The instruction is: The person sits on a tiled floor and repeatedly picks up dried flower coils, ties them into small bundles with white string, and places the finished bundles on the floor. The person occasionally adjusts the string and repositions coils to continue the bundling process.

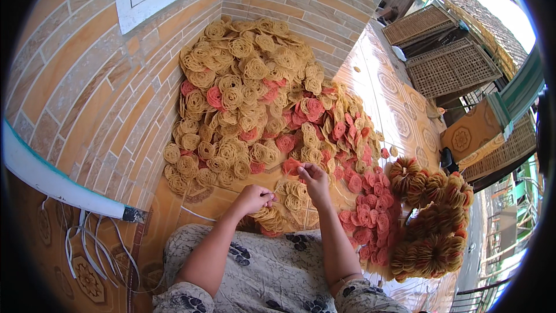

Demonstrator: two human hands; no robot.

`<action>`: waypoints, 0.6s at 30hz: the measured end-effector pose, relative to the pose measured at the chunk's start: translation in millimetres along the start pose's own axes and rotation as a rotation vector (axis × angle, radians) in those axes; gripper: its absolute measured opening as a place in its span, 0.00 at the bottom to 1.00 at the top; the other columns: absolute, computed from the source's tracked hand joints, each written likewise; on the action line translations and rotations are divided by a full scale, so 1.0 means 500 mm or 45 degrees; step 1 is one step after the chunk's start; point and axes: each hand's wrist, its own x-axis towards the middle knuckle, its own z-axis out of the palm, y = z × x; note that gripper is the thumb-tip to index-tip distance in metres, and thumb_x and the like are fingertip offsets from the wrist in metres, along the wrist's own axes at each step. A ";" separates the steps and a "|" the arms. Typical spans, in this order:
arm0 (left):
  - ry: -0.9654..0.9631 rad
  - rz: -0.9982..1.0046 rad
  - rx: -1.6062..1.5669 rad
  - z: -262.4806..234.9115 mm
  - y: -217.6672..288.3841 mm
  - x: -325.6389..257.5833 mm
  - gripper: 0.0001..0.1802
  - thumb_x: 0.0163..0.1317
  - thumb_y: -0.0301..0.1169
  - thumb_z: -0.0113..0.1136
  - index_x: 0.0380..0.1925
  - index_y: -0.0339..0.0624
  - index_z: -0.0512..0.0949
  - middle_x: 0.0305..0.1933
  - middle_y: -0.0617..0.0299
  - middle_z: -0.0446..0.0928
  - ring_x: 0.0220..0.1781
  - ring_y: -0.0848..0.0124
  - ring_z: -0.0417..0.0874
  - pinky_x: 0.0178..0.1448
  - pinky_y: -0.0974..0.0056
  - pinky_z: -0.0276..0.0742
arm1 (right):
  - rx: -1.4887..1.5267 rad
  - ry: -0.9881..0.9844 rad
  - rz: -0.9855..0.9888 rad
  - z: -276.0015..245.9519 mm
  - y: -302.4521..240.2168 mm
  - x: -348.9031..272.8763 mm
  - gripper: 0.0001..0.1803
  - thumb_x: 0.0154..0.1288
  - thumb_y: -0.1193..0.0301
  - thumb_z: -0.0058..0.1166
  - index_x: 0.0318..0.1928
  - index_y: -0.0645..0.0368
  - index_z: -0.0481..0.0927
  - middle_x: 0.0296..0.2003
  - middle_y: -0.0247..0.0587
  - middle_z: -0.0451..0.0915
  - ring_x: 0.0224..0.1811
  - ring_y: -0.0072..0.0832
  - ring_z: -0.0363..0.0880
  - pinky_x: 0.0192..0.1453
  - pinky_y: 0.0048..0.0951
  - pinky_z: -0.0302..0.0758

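Observation:
A big heap of round, lacy noodle-like crackers [249, 87], yellow and pink, lies on the patterned floor against a brick-tiled wall. My left hand [255, 198] is closed around a stacked bundle of yellow crackers [269, 218] close to my lap. My right hand [315, 181] pinches one pink cracker [291, 166] at the near edge of the heap. Thin pale strings [305, 215] run down from under my right hand.
Tied strings of stacked crackers [431, 226] lie at the right, beside loose pink crackers [365, 208]. Woven bamboo trays [452, 66] lean at the far right. A white pipe [52, 182] and loose white strings [92, 249] are at the left. My patterned skirt [260, 266] fills the bottom.

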 end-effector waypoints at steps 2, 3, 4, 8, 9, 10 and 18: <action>0.029 0.000 0.010 0.000 -0.005 0.004 0.12 0.66 0.31 0.55 0.35 0.34 0.82 0.24 0.64 0.81 0.27 0.77 0.80 0.35 0.71 0.75 | -0.276 -0.173 0.046 -0.009 0.004 0.003 0.16 0.68 0.63 0.54 0.45 0.65 0.78 0.33 0.32 0.80 0.35 0.17 0.74 0.42 0.19 0.70; 0.065 0.006 0.040 -0.002 -0.008 0.005 0.11 0.66 0.31 0.55 0.35 0.33 0.82 0.24 0.63 0.81 0.27 0.77 0.80 0.35 0.71 0.75 | -0.406 -0.257 0.114 -0.015 0.008 0.005 0.17 0.69 0.62 0.53 0.46 0.65 0.78 0.34 0.31 0.80 0.35 0.17 0.74 0.41 0.19 0.70; 0.101 0.003 0.064 -0.003 -0.012 0.007 0.11 0.65 0.31 0.55 0.34 0.33 0.82 0.24 0.63 0.81 0.27 0.77 0.80 0.35 0.71 0.75 | -0.744 -0.186 0.151 -0.019 0.014 0.013 0.17 0.67 0.60 0.54 0.45 0.60 0.80 0.37 0.34 0.80 0.39 0.24 0.76 0.47 0.28 0.70; 0.114 0.013 -0.024 -0.007 -0.023 0.009 0.10 0.64 0.30 0.55 0.35 0.37 0.83 0.24 0.61 0.81 0.26 0.76 0.81 0.35 0.70 0.76 | -1.698 0.171 -0.352 -0.003 0.062 0.029 0.10 0.59 0.62 0.58 0.39 0.51 0.84 0.40 0.38 0.77 0.48 0.40 0.73 0.51 0.44 0.65; 0.115 -0.003 0.006 -0.007 -0.025 0.009 0.10 0.64 0.29 0.55 0.36 0.37 0.83 0.24 0.61 0.81 0.26 0.76 0.81 0.35 0.70 0.76 | -1.742 0.187 -0.437 -0.004 0.069 0.040 0.09 0.59 0.63 0.57 0.39 0.51 0.83 0.40 0.36 0.77 0.48 0.39 0.73 0.50 0.44 0.65; 0.110 -0.026 0.027 -0.008 -0.025 0.009 0.09 0.63 0.29 0.55 0.36 0.37 0.83 0.24 0.61 0.81 0.27 0.76 0.81 0.35 0.70 0.76 | -1.789 0.139 -0.447 -0.003 0.074 0.051 0.09 0.59 0.64 0.57 0.39 0.51 0.83 0.40 0.35 0.77 0.47 0.39 0.73 0.50 0.44 0.65; 0.137 -0.022 0.096 -0.009 -0.020 0.009 0.11 0.64 0.30 0.54 0.33 0.35 0.81 0.25 0.63 0.81 0.26 0.78 0.79 0.34 0.70 0.74 | -1.717 0.109 -0.531 -0.001 0.077 0.060 0.12 0.58 0.69 0.53 0.43 0.50 0.82 0.44 0.35 0.76 0.49 0.36 0.71 0.53 0.43 0.63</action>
